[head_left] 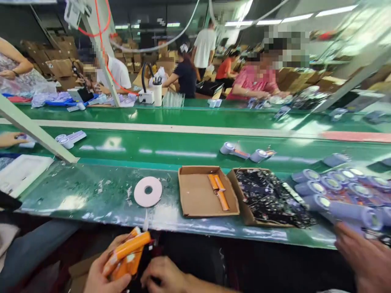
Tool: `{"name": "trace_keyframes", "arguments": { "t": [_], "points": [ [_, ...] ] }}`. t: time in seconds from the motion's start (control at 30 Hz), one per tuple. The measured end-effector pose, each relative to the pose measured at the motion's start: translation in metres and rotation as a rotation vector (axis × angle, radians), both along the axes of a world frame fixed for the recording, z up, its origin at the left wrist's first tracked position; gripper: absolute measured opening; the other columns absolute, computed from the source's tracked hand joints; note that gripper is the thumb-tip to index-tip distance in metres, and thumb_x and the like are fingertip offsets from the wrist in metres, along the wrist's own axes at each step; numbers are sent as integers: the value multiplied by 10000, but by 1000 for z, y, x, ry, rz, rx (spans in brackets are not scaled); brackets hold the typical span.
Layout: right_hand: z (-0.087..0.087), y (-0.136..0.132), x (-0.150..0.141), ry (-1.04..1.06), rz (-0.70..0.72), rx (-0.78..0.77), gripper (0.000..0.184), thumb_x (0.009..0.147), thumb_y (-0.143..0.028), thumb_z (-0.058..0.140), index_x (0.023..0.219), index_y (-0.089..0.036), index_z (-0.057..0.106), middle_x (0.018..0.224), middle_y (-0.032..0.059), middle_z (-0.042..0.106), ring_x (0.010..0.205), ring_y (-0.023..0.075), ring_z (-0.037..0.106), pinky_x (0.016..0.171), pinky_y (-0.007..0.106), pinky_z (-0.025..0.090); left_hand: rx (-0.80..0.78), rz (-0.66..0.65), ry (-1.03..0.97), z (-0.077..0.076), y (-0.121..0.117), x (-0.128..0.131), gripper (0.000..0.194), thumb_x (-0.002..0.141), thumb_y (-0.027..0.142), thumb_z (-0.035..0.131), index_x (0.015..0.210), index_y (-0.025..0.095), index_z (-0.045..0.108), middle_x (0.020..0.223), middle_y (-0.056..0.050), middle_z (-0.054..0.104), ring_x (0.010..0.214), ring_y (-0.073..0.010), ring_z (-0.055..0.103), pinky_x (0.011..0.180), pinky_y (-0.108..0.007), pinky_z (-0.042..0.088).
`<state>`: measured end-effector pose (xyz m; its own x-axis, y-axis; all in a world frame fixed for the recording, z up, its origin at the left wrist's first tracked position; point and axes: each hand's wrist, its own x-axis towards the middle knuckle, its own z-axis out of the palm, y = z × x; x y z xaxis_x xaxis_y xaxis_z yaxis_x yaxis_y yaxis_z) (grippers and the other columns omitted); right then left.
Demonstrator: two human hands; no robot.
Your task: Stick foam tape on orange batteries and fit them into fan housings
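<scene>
My left hand is wrapped around several orange cylindrical batteries just in front of the bench edge. Close beside them, to the right, my right hand has its fingers curled; whether something small is pinched there is hidden. A small dark piece with a bit of red and white shows between the batteries and that hand. Beyond my hands, a flat white tape roll lies on the bench. To its right, a shallow cardboard box has a few more orange batteries inside.
A second cardboard box holds a heap of small black wired parts. Several lavender cylindrical housings are piled at right, near another person's hand. Housings lie on the green conveyor. A slanted post stands at left; people work across the line.
</scene>
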<state>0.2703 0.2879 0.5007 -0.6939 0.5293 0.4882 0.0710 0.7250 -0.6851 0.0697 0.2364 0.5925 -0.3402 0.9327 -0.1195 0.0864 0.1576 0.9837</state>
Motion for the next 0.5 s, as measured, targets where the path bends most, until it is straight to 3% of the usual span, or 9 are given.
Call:
{"name": "trace_keyframes", "arguments": {
  "t": [0.1,0.2,0.27,0.3,0.33,0.4,0.47,0.5],
  "points": [
    [65,14,109,-73,-213,136,174,923,-322,604,864,-357,764,934,-16,803,905,182,806,796,326,672,158,-417,-23,12,87,65,528,636,393,929,1134,239,844,1372,-120,747,1294,-380,701,1137,-470,580],
    [148,27,234,-15,-374,276,206,901,-348,584,917,-396,784,996,-3,785,1080,222,785,870,401,672,273,-670,181,37,167,134,575,743,215,794,1317,233,769,1477,-116,682,1387,-322,644,1261,-476,460],
    [190,32,294,53,-448,367,236,882,-309,599,944,-420,797,951,6,789,1114,225,772,871,375,672,302,-809,376,50,200,166,703,767,158,733,1465,225,673,1570,-122,611,1454,-311,589,1308,-481,396],
    [203,33,308,109,-482,428,261,861,-278,622,949,-451,798,910,2,789,1122,216,766,874,335,664,313,-866,468,53,208,176,740,784,156,724,1515,226,628,1615,-123,567,1496,-315,546,1325,-497,365],
    [208,34,307,156,-522,497,292,837,-257,648,958,-475,801,883,4,790,1131,217,762,873,309,658,339,-902,541,52,210,179,743,813,171,720,1544,234,598,1648,-120,529,1533,-321,502,1337,-517,340],
    [196,35,264,183,-589,602,332,803,-256,688,993,-503,804,898,14,800,1176,236,751,882,307,657,455,-885,593,42,199,169,638,899,234,701,1529,261,609,1647,-105,534,1555,-315,472,1339,-535,336],
    [160,35,180,180,-666,584,261,857,-321,644,979,-486,805,970,26,806,1202,268,748,873,383,674,606,-756,528,16,170,135,493,978,291,653,1471,285,653,1542,-97,640,1460,-281,579,1280,-492,441],
    [136,32,133,152,-600,548,228,892,-346,626,970,-463,805,977,25,804,1152,275,770,823,400,687,660,-668,483,-1,151,112,432,1001,311,632,1430,286,680,1445,-100,706,1360,-262,655,1212,-454,514]
  ]
}}
